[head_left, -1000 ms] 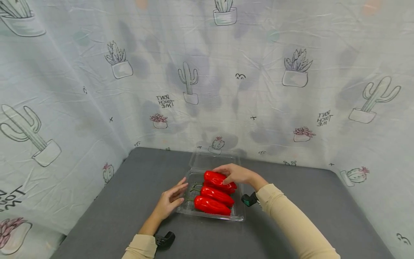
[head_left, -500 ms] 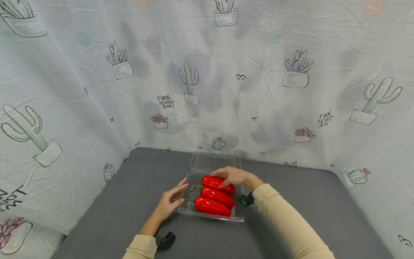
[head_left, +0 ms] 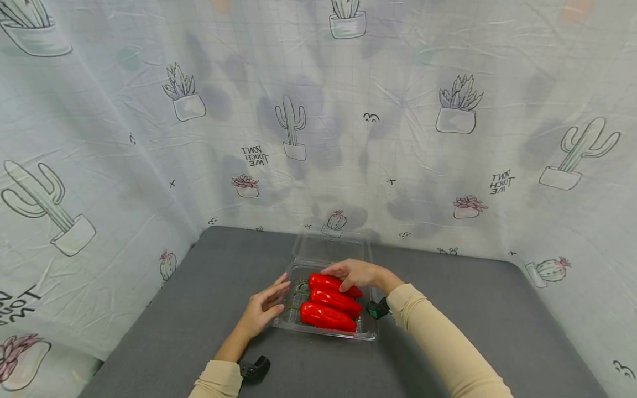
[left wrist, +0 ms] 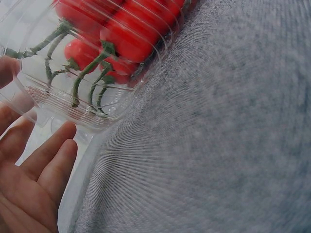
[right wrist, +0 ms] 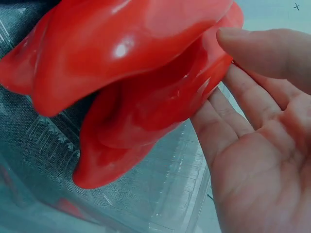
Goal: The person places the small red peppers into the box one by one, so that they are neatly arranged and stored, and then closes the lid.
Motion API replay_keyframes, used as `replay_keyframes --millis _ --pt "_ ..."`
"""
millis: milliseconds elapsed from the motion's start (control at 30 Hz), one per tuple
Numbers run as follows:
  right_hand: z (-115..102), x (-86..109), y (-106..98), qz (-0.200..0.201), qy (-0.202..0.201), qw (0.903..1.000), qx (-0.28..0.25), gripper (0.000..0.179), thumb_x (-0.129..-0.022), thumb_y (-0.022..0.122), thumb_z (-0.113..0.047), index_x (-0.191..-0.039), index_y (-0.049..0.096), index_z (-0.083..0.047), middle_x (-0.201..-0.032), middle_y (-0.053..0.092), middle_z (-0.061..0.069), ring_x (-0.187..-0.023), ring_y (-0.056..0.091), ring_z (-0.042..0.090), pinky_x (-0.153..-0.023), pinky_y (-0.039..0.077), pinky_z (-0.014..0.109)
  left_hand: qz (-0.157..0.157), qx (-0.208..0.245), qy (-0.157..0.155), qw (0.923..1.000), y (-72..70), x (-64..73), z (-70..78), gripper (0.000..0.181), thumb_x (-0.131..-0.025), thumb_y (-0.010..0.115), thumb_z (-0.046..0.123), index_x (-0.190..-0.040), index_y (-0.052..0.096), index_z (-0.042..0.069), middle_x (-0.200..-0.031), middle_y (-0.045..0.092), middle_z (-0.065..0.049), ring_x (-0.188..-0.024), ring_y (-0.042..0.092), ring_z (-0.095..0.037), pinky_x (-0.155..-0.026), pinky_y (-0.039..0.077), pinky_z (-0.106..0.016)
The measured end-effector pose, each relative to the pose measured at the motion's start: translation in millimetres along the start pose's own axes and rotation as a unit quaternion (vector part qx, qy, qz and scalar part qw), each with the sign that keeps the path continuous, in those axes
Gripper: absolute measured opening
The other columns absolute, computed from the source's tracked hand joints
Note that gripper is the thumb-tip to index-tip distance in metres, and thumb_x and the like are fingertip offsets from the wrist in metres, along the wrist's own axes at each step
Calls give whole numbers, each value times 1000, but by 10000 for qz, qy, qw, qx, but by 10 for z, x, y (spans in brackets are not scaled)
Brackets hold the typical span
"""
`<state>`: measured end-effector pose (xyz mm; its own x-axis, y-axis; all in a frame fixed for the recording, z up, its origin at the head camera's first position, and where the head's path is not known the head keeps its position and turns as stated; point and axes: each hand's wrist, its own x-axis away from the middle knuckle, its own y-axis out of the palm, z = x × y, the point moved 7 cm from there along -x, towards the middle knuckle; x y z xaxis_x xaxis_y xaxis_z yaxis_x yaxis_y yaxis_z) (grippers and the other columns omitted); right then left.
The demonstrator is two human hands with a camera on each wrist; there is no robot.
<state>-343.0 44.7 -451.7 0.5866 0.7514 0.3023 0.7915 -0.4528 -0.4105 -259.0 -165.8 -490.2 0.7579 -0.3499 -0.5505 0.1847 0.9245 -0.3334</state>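
Observation:
Several glossy red peppers [head_left: 328,317] with green stems [left wrist: 87,73] lie side by side in a clear plastic clamshell container [head_left: 365,335]. My right hand [head_left: 359,273] holds the farthest red pepper [head_left: 325,282] from above. In the right wrist view its thumb [right wrist: 262,51] lies against one side of that pepper, with the fingers [right wrist: 252,97] reaching behind it. My left hand [head_left: 261,310] rests at the container's left rim, fingers loosely extended. Seen from the left wrist, its fingertips are right at the clear wall, beside the stem ends.
The container's clear lid [head_left: 330,249] is folded back toward the rear curtain [head_left: 418,166], which is printed with cactus drawings. A grey table surface [head_left: 448,320] surrounds the container. Black wrist devices [head_left: 255,369] sit at both cuffs.
My right hand has moved slightly nearer and left, bringing the far pepper lower and closer against the others. My left hand has stayed at the container's left rim.

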Motion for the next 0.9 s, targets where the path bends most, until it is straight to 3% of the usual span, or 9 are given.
replay_keyframes --millis 267,500,767,900 --pt "-35 49 -26 104 -173 9998 -46 57 -85 57 5 -140 47 -4 -145 45 15 -136 38 33 -110 34 48 12 46 -47 10000 6 -14 26 46 -89 57 -7 -133 46 -12 -145 31 -34 -124 49 -37 -99 42 -20" --pt "-37 150 -167 387 -434 9983 -100 52 -90 58 -7 -139 44 1 -144 44 21 -133 40 38 -106 39 48 11 60 10 10000 8 -13 37 46 -88 56 -8 -132 45 -13 -144 31 -35 -124 50 -36 -99 42 -20" --pt "133 266 -448 1161 -452 9911 -473 50 -93 58 -12 -139 43 3 -143 42 25 -130 44 39 -101 45 44 27 30 13 10000 8 -13 30 46 -89 56 -8 -133 45 -12 -144 31 -36 -124 50 -38 -99 43 -23" --pt "240 336 -583 1561 -472 9843 -677 51 -94 58 -13 -139 42 3 -143 43 25 -130 42 42 -104 42 46 46 42 -11 10000 -2 -22 31 46 -89 56 -8 -133 46 -12 -145 32 -35 -124 50 -36 -99 43 -22"
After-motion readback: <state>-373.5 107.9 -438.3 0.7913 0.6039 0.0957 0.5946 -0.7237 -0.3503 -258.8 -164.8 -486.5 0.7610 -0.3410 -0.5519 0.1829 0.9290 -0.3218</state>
